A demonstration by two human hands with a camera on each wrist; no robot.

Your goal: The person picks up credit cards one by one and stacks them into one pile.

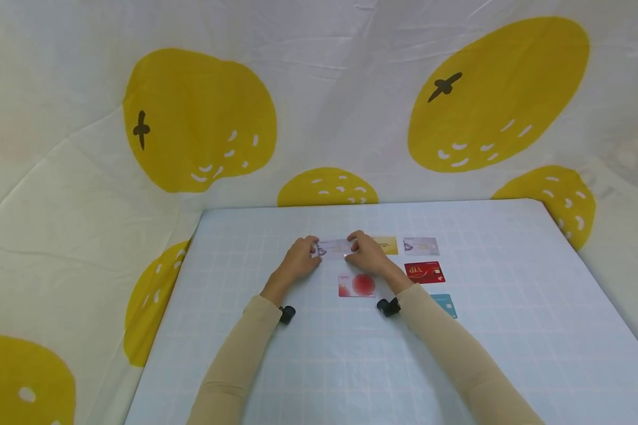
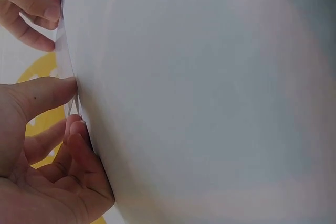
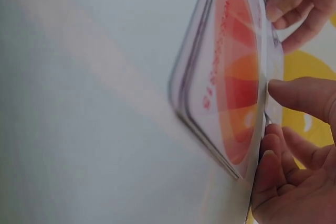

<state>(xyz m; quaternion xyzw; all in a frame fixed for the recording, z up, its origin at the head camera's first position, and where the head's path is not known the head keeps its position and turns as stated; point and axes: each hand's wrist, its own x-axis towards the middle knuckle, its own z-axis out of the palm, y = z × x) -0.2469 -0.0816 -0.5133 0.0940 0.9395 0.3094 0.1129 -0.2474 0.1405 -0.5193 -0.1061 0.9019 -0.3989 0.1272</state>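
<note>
A pale lilac card [image 1: 332,249] with a dark picture at its left end lies near the back of the table, between both hands. My left hand [image 1: 299,260] pinches its left end between thumb and fingers. At the opposite end, my right hand [image 1: 368,255] pinches the card the same way. Both wrist views show it nearly edge-on, low over the table, with thumb tips [image 2: 68,87] on its near side. Just below sits a white card with a red circle [image 1: 363,285], large in the right wrist view. A gold card [image 1: 388,245] is partly hidden behind my right hand.
Right of the gold card lies another lilac card [image 1: 421,246]. Below it are a red VIP card [image 1: 424,272] and a teal card [image 1: 445,304], partly covered by the right sleeve [image 1: 446,336]. A white cloth with yellow fruit shapes [image 1: 202,118] hangs behind the pale table [image 1: 319,372].
</note>
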